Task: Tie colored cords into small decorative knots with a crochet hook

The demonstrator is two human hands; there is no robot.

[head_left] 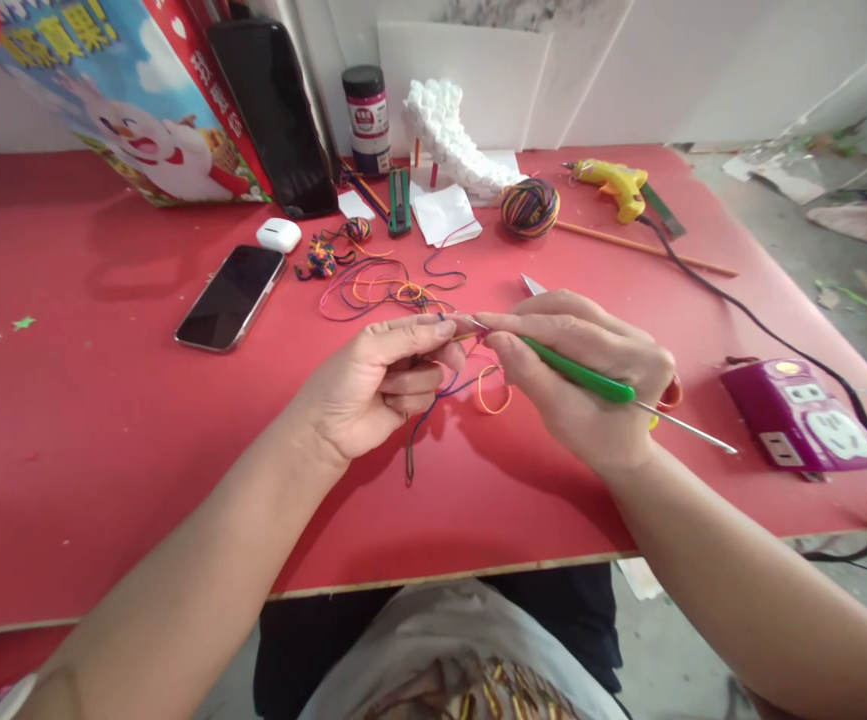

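Observation:
My right hand [590, 370] is closed around a crochet hook [579, 370] with a green handle; its metal shaft sticks out behind toward the lower right. Multicoloured yarn [494, 390] is pinched in my left hand [395, 385], close to the hook's front tip. Both hands' fingertips nearly meet just above the table, and they partly hide the stitches. A loose yarn end dangles below my left hand. Beyond the fingers, tangled yarn strands [380, 285] spread over the table. Scissors lie beneath my right hand, mostly covered, with a blade [531, 286] showing.
On the red table [140, 480] are a yarn ball [530, 208], a small crocheted piece [322, 257], a phone [230, 298], an earbud case [278, 235], a green cutter [399, 202] and a yellow glue gun [613, 185]. A purple power socket [804, 415] with a black cable sits right.

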